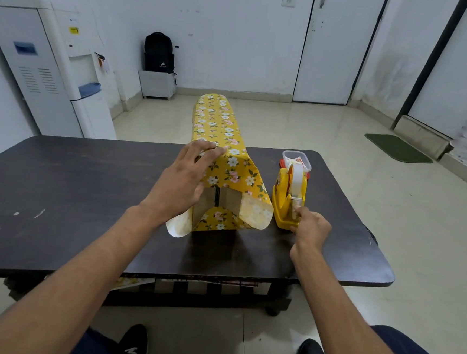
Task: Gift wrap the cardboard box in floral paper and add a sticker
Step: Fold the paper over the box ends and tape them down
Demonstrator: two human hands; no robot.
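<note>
Pressing the floral paper [224,136] onto the cardboard box [210,203] with the left hand [182,182], fingers spread flat. Pinching the tape end [296,210] at the yellow tape dispenser [283,206] with the right hand [311,227]. Steadies the box mid-desk [84,192], lengthwise toward the far edge, near end unwrapped, dispenser just beside its right.

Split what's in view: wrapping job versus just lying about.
Job: floral paper pressed by left hand; cardboard box; tape dispenser; tape pinched by right hand; clear tub, maybe stickers.
Idle: backpack; water dispenser; green mat.
</note>
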